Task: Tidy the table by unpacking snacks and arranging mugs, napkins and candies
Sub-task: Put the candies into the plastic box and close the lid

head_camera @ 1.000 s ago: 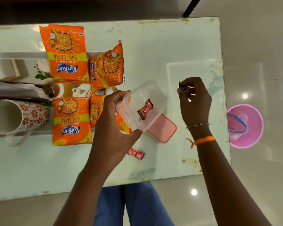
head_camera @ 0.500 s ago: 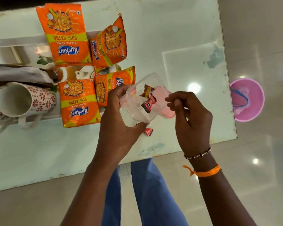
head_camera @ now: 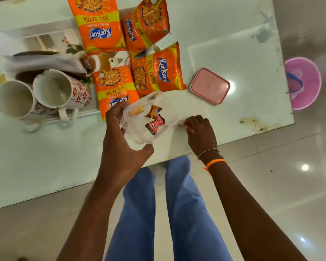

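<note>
My left hand [head_camera: 120, 147] grips a clear plastic container [head_camera: 137, 132], tilted just above the table's near edge. A few red-wrapped candies [head_camera: 154, 121] lie inside it. Just right of the container, my right hand [head_camera: 201, 132] rests on the table with its fingertips pinched on a small red candy [head_camera: 183, 125], mostly hidden by the fingers. The container's pink lid [head_camera: 209, 85] lies flat farther back. Several orange Kurkure snack packs [head_camera: 158, 70] lie behind the container. Two floral mugs [head_camera: 58, 91] lie on their sides at the left.
Folded white napkins [head_camera: 45, 63] sit behind the mugs. The pale glass table [head_camera: 45, 157] ends close to my blue-trousered legs [head_camera: 177, 204]. A pink bucket [head_camera: 305, 83] stands on the floor past the table's right edge.
My right hand dropped a candy into the container, then moved down to the loose red candy on the table. The container came nearer the front edge, off the lid.
</note>
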Available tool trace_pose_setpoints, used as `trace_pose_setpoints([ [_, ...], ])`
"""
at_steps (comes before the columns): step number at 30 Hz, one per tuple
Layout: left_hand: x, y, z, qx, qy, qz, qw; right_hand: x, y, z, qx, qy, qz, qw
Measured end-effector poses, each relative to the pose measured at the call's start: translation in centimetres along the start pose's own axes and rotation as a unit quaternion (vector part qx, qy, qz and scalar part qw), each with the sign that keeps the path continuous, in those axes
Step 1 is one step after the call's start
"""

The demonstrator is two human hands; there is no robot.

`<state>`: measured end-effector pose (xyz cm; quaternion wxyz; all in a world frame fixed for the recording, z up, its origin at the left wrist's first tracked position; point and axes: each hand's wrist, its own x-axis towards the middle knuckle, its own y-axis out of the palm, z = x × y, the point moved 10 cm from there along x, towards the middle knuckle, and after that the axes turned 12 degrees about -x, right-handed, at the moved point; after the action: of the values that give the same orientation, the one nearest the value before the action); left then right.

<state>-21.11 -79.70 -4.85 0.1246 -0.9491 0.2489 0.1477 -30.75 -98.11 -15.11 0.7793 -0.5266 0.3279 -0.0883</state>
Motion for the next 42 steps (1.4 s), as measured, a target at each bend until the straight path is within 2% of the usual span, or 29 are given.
trace_pose_setpoints([
  [3, -0.5, -0.4, 0.3, -0.003, -0.001, 0.012, 1.000, -1.2, -3.5, -1.0, 0.194, 0.080, -0.102, 0.972],
  [5, -0.6, -0.5, 0.3, -0.001, -0.002, 0.019, 1.000, -2.1, -6.5, -0.4, 0.247, 0.075, -0.153, 0.954],
  [8, -0.6, -0.4, 0.4, 0.005, -0.001, 0.029, 1.000, -3.2, -9.9, 2.9, 0.252, -0.002, -0.169, 0.953],
  [14, -0.3, -0.1, 0.2, 0.006, 0.010, 0.031, 0.999, -4.8, -10.7, 10.8, 0.206, -0.138, -0.099, 0.964],
  [16, -0.2, -0.1, -0.2, -0.001, 0.016, 0.030, 0.999, -4.2, -11.4, 10.1, 0.210, -0.128, -0.124, 0.961],
  [18, 0.0, 0.0, -0.5, -0.007, 0.017, 0.031, 0.999, -2.5, -11.5, 6.9, 0.240, -0.054, -0.147, 0.958],
  [21, 0.2, 0.2, -0.8, -0.009, 0.023, 0.027, 0.999, 0.8, -10.8, 2.1, 0.182, 0.027, -0.164, 0.969],
  [23, 0.3, 0.6, -1.0, -0.009, 0.025, 0.026, 0.999, 3.8, -9.0, -0.1, 0.115, 0.049, -0.118, 0.985],
  [26, 0.5, 1.4, -1.0, -0.013, 0.018, 0.032, 0.999, 7.5, -6.1, -1.4, 0.013, 0.034, -0.038, 0.999],
  [29, 0.7, 2.4, -1.1, -0.024, 0.005, 0.036, 0.999, 9.4, -4.7, -1.9, -0.056, 0.000, -0.018, 0.998],
  [33, 1.4, 3.7, -1.6, -0.068, -0.019, 0.042, 0.997, 9.8, -5.0, -2.8, -0.062, -0.013, -0.017, 0.998],
  [35, 1.9, 4.4, -1.9, -0.086, -0.028, 0.044, 0.995, 9.4, -6.0, -3.3, -0.010, 0.001, -0.028, 1.000],
  [38, 2.7, 5.3, -2.0, -0.102, -0.038, 0.046, 0.993, 8.3, -9.1, -5.0, 0.165, 0.031, -0.076, 0.983],
  [40, 3.2, 5.9, -1.8, -0.104, -0.047, 0.046, 0.992, 7.2, -11.1, -6.4, 0.275, 0.040, -0.106, 0.955],
  [42, 3.7, 6.5, -1.7, -0.105, -0.055, 0.045, 0.992, 6.4, -12.0, -7.9, 0.416, 0.071, -0.095, 0.902],
])
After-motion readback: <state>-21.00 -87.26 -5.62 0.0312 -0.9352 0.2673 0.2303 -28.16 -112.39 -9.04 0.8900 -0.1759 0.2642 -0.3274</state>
